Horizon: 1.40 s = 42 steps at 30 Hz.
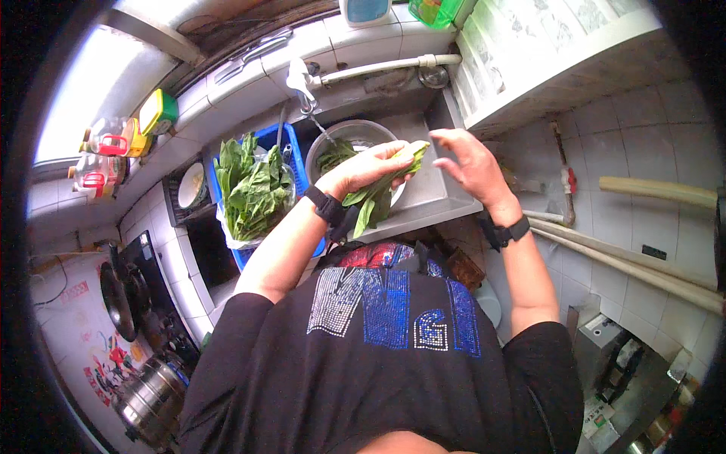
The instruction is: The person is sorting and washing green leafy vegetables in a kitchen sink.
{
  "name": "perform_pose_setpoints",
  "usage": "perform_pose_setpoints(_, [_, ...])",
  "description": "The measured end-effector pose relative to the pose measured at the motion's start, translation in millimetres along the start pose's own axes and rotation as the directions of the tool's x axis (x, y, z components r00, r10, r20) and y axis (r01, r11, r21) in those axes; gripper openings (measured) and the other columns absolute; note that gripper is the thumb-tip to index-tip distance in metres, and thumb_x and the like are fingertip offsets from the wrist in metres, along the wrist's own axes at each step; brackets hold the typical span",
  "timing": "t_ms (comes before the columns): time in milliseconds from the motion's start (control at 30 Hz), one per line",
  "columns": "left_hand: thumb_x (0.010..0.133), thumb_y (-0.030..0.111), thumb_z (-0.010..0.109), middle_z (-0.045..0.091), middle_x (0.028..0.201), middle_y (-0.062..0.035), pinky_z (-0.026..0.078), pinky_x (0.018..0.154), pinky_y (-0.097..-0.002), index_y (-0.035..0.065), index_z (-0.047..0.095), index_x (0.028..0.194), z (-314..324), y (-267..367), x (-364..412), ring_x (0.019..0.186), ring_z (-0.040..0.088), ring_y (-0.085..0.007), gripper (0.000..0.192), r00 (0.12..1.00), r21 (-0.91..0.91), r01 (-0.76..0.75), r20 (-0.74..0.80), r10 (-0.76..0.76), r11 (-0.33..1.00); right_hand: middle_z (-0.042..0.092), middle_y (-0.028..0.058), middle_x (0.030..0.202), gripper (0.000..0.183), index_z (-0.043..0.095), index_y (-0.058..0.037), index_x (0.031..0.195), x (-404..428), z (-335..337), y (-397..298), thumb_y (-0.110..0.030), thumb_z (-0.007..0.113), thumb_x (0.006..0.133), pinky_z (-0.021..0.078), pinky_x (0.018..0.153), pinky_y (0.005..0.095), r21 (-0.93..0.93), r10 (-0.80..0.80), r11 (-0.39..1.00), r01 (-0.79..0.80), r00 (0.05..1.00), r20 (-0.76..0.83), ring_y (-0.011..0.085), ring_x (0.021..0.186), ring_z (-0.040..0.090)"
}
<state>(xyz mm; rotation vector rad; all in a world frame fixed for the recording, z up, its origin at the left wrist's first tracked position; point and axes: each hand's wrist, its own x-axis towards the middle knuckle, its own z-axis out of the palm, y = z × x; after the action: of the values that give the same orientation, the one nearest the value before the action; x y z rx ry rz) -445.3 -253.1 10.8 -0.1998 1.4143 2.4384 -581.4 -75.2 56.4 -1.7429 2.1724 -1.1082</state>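
My left hand (pixel 377 164) grips a small bunch of leafy greens (pixel 368 201), stem ends pointing right and leaves hanging down. To its right, over the sink, my right hand (pixel 468 164) is raised with fingers apart and nothing in it. Below and behind the left hand, a round basin (pixel 363 126) stands in the sink (pixel 437 196), with more greens (pixel 334 156) inside. A thin stream of water runs from the tap (pixel 299 79) into the basin. Left of it, a blue plastic basket (pixel 296 139) bears a pile of leafy greens (pixel 255 196) on a clear plastic bag.
A cleaver-like knife (pixel 252 55) lies on the tiled ledge behind the sink. Plastic bottles (pixel 102 173) and a green-and-yellow box (pixel 158 112) stand on the left ledge. A bowl (pixel 193 185) sits left of the basket. Pale pipes (pixel 624 258) run along the right wall.
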Motion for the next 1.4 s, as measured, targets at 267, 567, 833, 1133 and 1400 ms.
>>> perform_pose_setpoints(267, [0.092, 0.035, 0.047, 0.041, 0.067, 0.0048, 0.024, 0.046, -0.0181, 0.0103, 0.053, 0.097, 15.6, 23.0, -18.4, 0.053, 0.032, -0.0041, 0.026, 0.968, -0.107, 0.165, 0.209, -0.14, 0.981, 0.055, 0.0076, 0.091, 0.032, 0.053, -0.0097, 0.098, 14.7, 2.7, -16.3, -0.032, 0.06, 0.076, 0.0451, 0.072, 0.0345, -0.254, -0.329, 0.893, 0.372, 0.923, 0.197, 0.0235, 0.086, 0.055])
perform_pose_setpoints(567, [0.093, 0.043, 0.042, 0.038, 0.07, 0.007, 0.031, 0.051, -0.0178, 0.0106, 0.051, 0.105, 28.1, 0.7, -24.3, 0.06, 0.036, -0.0027, 0.036, 0.99, 0.149, 0.119, 0.061, -0.129, 0.982, 0.05, 0.0152, 0.064, 0.027, 0.051, -0.003, 0.072, -3.2, 37.9, -17.5, -0.024, 0.05, 0.088, 0.0429, 0.053, 0.0356, 0.222, 0.063, 0.973, -0.064, 0.998, 0.014, 0.0323, 0.059, 0.054])
perform_pose_setpoints(833, [0.091, 0.03, 0.045, 0.059, 0.08, -0.0182, 0.046, 0.061, -0.0368, 0.0029, 0.048, 0.097, 28.9, -13.8, -12.1, 0.075, 0.06, -0.0302, 0.028, 0.95, 0.948, -0.053, -0.049, 0.308, 0.315, 0.047, 0.0026, 0.052, 0.044, 0.053, -0.0018, 0.069, -8.7, 51.5, -8.4, -0.036, 0.04, 0.094, 0.0382, 0.04, 0.0285, 0.417, 0.548, 0.616, -0.668, 0.744, 0.383, 0.0108, 0.042, 0.044])
perform_pose_setpoints(1133, [0.085, 0.025, 0.052, 0.058, 0.067, -0.0145, 0.045, 0.053, -0.0405, 0.004, 0.049, 0.092, 30.7, -11.1, -12.4, 0.062, 0.059, -0.0333, 0.022, 0.953, 0.998, -0.046, 0.055, 0.297, -0.036, 0.035, -0.0033, 0.049, 0.048, 0.05, -0.0064, 0.07, -24.2, 68.4, 12.7, -0.045, 0.035, 0.093, 0.0308, 0.035, 0.0239, 0.432, 0.552, -0.057, -0.9, 0.332, 0.764, 0.0083, 0.038, 0.034])
perform_pose_setpoints(1400, [0.091, 0.039, 0.044, 0.058, 0.08, -0.0067, 0.044, 0.065, -0.0302, 0.0072, 0.053, 0.109, -2.4, 1.7, -2.0, 0.069, 0.055, -0.0195, 0.038, 0.997, 0.695, -0.08, 0.058, 0.056, 0.714, 0.05, 0.0075, 0.059, 0.057, 0.051, -0.0005, 0.082, -15.5, 44.3, 10.6, -0.057, 0.043, 0.086, 0.0447, 0.055, 0.0326, 0.424, 0.298, 0.838, -0.344, 0.939, 0.173, 0.0194, 0.055, 0.055])
